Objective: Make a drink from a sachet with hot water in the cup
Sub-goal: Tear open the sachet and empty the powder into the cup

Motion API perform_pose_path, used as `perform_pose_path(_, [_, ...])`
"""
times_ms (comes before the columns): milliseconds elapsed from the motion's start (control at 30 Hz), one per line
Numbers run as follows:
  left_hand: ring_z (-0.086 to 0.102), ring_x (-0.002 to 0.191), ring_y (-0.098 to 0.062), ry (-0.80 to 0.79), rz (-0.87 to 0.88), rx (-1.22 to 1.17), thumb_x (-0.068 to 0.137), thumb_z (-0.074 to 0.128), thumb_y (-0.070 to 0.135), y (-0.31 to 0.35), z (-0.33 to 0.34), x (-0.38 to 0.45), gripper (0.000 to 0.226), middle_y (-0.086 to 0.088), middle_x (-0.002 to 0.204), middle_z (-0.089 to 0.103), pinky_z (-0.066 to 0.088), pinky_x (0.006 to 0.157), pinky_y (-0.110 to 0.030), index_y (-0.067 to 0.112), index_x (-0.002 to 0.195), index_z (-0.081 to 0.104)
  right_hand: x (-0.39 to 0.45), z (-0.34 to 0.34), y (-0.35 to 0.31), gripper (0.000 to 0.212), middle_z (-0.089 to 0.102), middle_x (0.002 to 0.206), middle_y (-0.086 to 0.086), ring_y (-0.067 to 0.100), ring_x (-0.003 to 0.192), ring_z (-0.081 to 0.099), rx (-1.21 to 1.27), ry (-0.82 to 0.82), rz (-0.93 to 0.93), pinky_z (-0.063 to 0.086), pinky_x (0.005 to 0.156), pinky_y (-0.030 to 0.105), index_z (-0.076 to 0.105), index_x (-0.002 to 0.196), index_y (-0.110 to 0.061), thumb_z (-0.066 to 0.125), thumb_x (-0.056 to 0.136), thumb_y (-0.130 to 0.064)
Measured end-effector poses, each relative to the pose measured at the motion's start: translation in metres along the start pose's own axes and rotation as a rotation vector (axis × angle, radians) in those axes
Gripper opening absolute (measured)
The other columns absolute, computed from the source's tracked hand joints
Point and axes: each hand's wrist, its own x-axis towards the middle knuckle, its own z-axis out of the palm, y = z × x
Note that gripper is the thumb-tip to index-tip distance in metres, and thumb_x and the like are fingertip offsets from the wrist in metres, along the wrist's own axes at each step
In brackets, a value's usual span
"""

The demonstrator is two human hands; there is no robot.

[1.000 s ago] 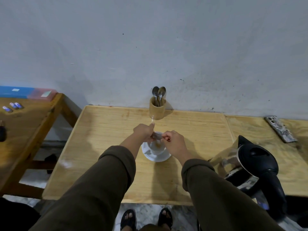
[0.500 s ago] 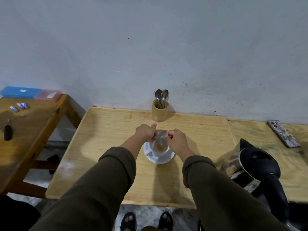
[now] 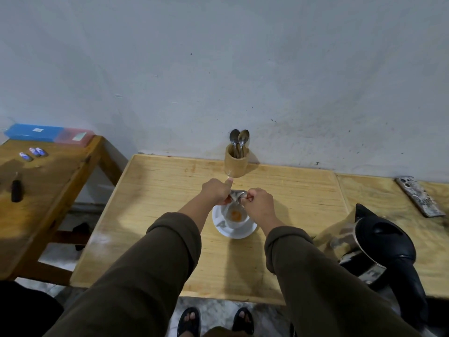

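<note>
Orange powder (image 3: 235, 216) is lying in the white ceramic cup (image 3: 236, 218) mid-desk. The left hand (image 3: 216, 193) and right hand (image 3: 258, 203) are pinching the limp, light silver sachet (image 3: 236, 195) by its corners; it will probably crumple easily.

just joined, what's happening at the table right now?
A person is holding a small sachet with both hands, left hand and right hand, over a white cup on a saucer. Orange powder already lies in the cup's bottom. The kettle sits untouched at the right, and spoons stand in a wooden holder by the wall. No water visible in the cup yet.
</note>
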Motion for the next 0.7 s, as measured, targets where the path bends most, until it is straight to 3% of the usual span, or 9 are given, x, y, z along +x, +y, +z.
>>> perform_pose_path(100, [0.071,0.097,-0.031,-0.003,0.006,0.027,0.096,0.029,0.052,0.0029,-0.0023,-0.002,0.06,-0.003,0.057,0.064,0.048,0.1,-0.034,0.011,0.062,0.056,0.001,0.0013,-0.0005,0.047,0.041,0.064,-0.002,0.021,0.073,0.042,-0.021,-0.004,-0.002,0.024,0.054,0.023,0.031,0.048,-0.024,0.059,0.083,-0.009])
perform_pose_path(167, [0.071,0.085,-0.028,-0.007,0.001,0.011,0.095,0.031,0.052,0.005,-0.0033,-0.0027,0.059,0.002,0.032,0.056,0.05,0.093,-0.032,0.011,0.063,0.058,0.0016,0.0024,-0.0007,0.046,0.047,0.074,0.004,0.02,0.074,0.043,-0.025,-0.003,0.001,0.026,0.063,0.022,0.032,0.049,-0.025,0.059,0.083,-0.01])
perform_pose_path(233, [0.064,0.063,-0.019,-0.006,-0.012,0.003,0.095,0.032,0.053,0.0068,-0.0039,-0.0035,0.059,0.007,0.02,0.047,0.048,0.075,-0.027,0.012,0.06,0.056,0.0023,0.0031,-0.0013,0.045,0.049,0.077,0.005,0.02,0.074,0.043,-0.028,0.002,0.011,0.027,0.065,0.022,0.032,0.049,-0.024,0.059,0.083,-0.011])
perform_pose_path(300, [0.058,0.055,-0.013,-0.016,-0.023,-0.014,0.095,0.032,0.053,0.0078,-0.0041,-0.0032,0.058,0.009,0.019,0.046,0.043,0.067,-0.021,0.013,0.058,0.053,0.0029,0.0037,-0.0015,0.045,0.048,0.073,0.004,0.021,0.073,0.044,-0.011,0.002,0.034,0.03,0.066,0.023,0.033,0.049,-0.023,0.06,0.083,-0.013])
perform_pose_path(433, [0.069,0.081,-0.025,-0.057,-0.024,-0.098,0.094,0.041,0.05,0.0071,-0.0056,-0.0023,0.05,0.011,0.025,0.052,0.049,0.098,-0.031,0.014,0.062,0.056,0.002,0.0047,-0.0005,0.039,0.046,0.064,0.001,0.021,0.071,0.045,0.039,-0.002,0.082,0.03,0.064,0.024,0.039,0.05,-0.016,0.06,0.084,-0.014])
perform_pose_path(500, [0.069,0.081,-0.026,-0.074,-0.047,-0.157,0.093,0.046,0.045,0.0061,-0.0064,-0.0017,0.045,0.012,0.027,0.054,0.05,0.101,-0.036,0.013,0.064,0.057,0.0013,0.0048,0.0006,0.028,0.051,0.074,0.007,0.022,0.073,0.046,0.063,-0.015,0.089,0.031,0.066,0.025,0.048,0.059,-0.009,0.059,0.084,-0.014])
perform_pose_path(600, [0.066,0.069,-0.019,-0.08,-0.095,-0.2,0.092,0.051,0.041,0.0037,-0.0084,-0.0005,0.045,0.009,0.03,0.058,0.051,0.1,-0.033,0.011,0.059,0.062,0.0012,0.0037,0.004,0.015,0.056,0.089,0.014,0.021,0.081,0.048,0.062,-0.048,0.068,0.033,0.071,0.025,0.062,0.076,-0.002,0.059,0.086,-0.012])
perform_pose_path(700, [0.063,0.05,-0.007,-0.08,-0.137,-0.233,0.092,0.055,0.034,0.0003,-0.0102,0.0003,0.038,0.004,0.053,0.067,0.054,0.084,-0.024,0.011,0.062,0.064,0.0012,0.0019,0.0073,0.014,0.055,0.099,0.012,0.024,0.09,0.051,0.05,-0.09,0.076,0.034,0.077,0.025,0.067,0.085,-0.001,0.058,0.088,-0.011])
